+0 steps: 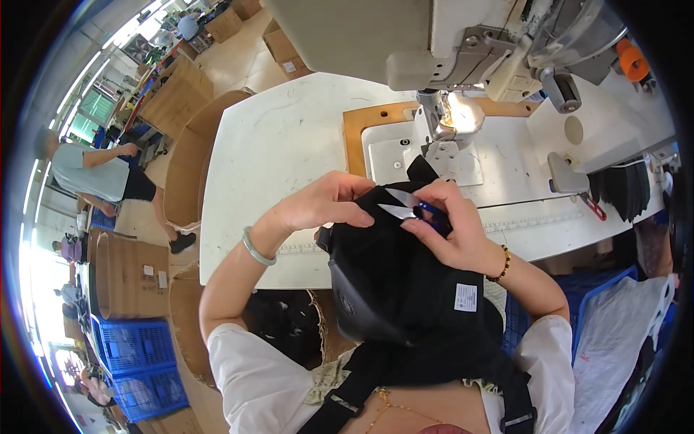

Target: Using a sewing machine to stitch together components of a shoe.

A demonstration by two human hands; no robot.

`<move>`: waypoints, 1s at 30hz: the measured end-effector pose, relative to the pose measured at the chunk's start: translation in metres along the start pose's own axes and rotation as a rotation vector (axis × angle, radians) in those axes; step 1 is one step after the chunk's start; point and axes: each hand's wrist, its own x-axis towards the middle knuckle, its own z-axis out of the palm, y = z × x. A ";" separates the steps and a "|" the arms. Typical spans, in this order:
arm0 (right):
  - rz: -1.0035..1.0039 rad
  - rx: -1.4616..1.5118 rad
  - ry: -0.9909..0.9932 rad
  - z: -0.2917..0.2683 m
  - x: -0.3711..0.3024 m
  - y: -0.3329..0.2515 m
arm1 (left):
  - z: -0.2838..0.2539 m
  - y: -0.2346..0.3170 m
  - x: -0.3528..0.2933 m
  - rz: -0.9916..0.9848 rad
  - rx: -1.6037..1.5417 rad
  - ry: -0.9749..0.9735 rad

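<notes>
A black bag-like fabric piece (405,289) with a white label (465,297) lies in front of me, its near end against my chest. Black straps with buckles (343,405) run beside it at the lower edge. My left hand (329,202) pinches the bag's upper left edge between thumb and fingers. In my right hand (455,228) are thread snips (405,205) with blue handles, held over the fabric. The two silver blades stand apart and point left toward my left fingers. A short black strap (421,170) sticks up beyond the snips, close to the sewing machine's needle area (442,148).
The sewing machine (361,36) overhangs the far side of the white table (267,145). Black pieces (627,189) are stacked at the right, near red-handled scissors (596,209). Cardboard boxes (130,278) and blue crates (137,347) stand at left, where a person (94,170) walks.
</notes>
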 end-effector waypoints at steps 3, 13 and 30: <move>-0.016 -0.186 -0.012 0.006 0.002 0.005 | -0.006 -0.014 0.000 0.008 -0.170 -0.043; -0.226 -0.429 0.008 0.021 0.009 0.006 | -0.016 -0.032 0.005 0.046 -0.358 -0.205; -0.236 -0.417 -0.013 0.024 0.015 0.005 | -0.023 -0.028 0.006 -0.117 -0.305 -0.203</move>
